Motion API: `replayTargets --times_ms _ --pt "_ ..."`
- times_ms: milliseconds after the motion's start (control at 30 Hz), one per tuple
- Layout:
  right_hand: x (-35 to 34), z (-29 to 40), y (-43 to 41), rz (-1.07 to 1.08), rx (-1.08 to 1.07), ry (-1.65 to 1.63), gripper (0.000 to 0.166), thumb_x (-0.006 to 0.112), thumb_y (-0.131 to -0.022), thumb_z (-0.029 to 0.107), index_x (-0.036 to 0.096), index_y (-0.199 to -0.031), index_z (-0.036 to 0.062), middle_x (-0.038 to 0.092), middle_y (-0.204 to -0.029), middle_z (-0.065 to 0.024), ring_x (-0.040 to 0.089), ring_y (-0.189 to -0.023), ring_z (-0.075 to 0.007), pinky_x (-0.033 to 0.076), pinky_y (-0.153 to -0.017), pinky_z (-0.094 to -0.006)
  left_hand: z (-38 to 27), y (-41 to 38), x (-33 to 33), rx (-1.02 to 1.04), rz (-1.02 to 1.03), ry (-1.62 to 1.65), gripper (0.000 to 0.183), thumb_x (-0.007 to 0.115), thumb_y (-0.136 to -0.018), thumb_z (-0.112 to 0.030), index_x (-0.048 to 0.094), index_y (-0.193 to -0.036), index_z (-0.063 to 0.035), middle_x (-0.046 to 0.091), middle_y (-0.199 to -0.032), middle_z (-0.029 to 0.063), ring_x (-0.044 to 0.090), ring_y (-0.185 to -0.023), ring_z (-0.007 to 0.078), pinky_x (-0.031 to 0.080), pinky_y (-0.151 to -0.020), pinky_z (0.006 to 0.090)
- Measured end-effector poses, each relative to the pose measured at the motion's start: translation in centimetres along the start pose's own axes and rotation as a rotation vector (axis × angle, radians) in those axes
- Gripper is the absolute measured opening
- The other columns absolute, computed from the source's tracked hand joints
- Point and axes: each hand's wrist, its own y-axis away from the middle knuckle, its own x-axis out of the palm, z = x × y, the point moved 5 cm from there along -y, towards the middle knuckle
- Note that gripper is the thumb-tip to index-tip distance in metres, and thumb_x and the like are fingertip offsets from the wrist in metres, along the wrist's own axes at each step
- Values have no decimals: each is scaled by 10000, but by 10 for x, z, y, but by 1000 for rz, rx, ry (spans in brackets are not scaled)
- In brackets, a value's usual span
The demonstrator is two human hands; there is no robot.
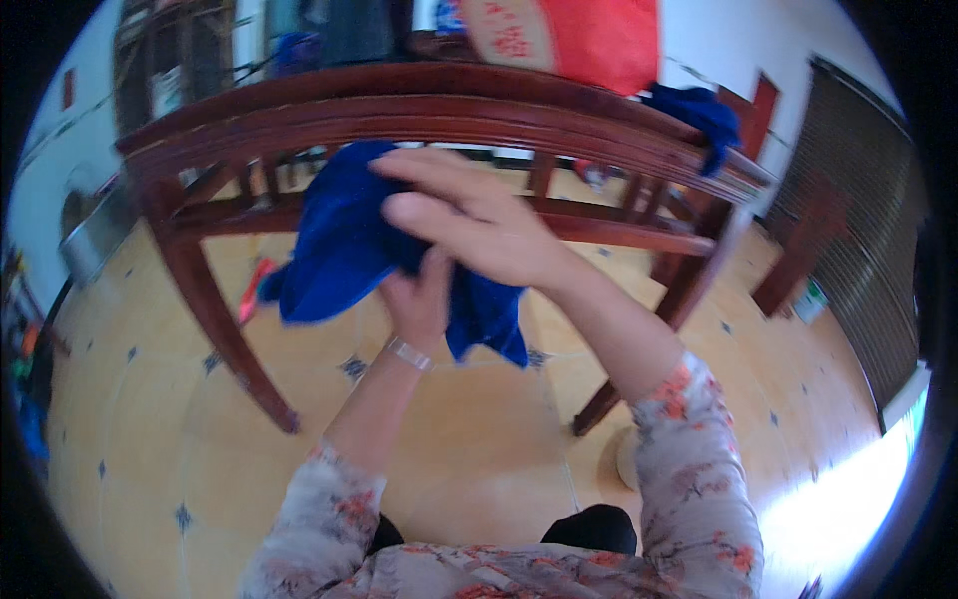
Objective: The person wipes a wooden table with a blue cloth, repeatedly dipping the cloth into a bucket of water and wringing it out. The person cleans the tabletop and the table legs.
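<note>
A dark blue cloth (337, 247) hangs in loose folds in front of me, near the front edge of a reddish-brown wooden table (449, 112). My left hand (419, 299), with a band on its wrist, grips the cloth from below, and its fingers are hidden under the fabric. Over the top of the cloth lies my right hand (479, 217), flat with outstretched fingers and slightly blurred. One corner of the fabric droops below the right wrist.
On the table stand a red bag (599, 45) bearing writing and, at its right end, another dark blue cloth (696, 120). A pink object (257, 290) shows near the left table leg. A slatted dark door (846, 224) rises at right, above the tiled floor (464, 449).
</note>
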Motion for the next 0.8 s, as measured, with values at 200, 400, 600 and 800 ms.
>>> replayTargets --times_ms 200,400,600,800 --pt "-65 -18 78 -433 92 399 244 547 -860 135 596 -1068 17 563 -1095 -119 520 -1015 -233 391 -899 -325 -2 -49 7 665 336 -980 455 559 -844 -338 484 -1245 -140 477 -1266 161 450 -1144 355 309 -1009 457" --pt "-120 -49 127 -567 -69 1041 86 557 -834 52 579 -862 -26 579 -893 -135 542 -857 -267 417 -779 -338 -61 -80 13 572 395 -940 337 531 -838 -270 544 -1164 -188 533 -1167 128 504 -1058 315 375 -916 433" --pt "-178 -86 165 -822 157 955 225 478 -921 180 513 -828 -22 503 -753 -123 478 -698 -230 396 -667 -300 -79 -133 25 847 675 -958 265 494 -825 -214 613 -1061 -228 604 -1030 87 562 -950 278 450 -786 419" --pt "-190 -92 176 -637 455 980 329 422 -943 294 546 -925 -11 544 -799 -163 523 -730 -270 413 -684 -336 -75 -173 -54 674 576 -1287 330 536 -812 -193 552 -1138 -239 539 -1202 56 503 -1102 233 395 -937 426"
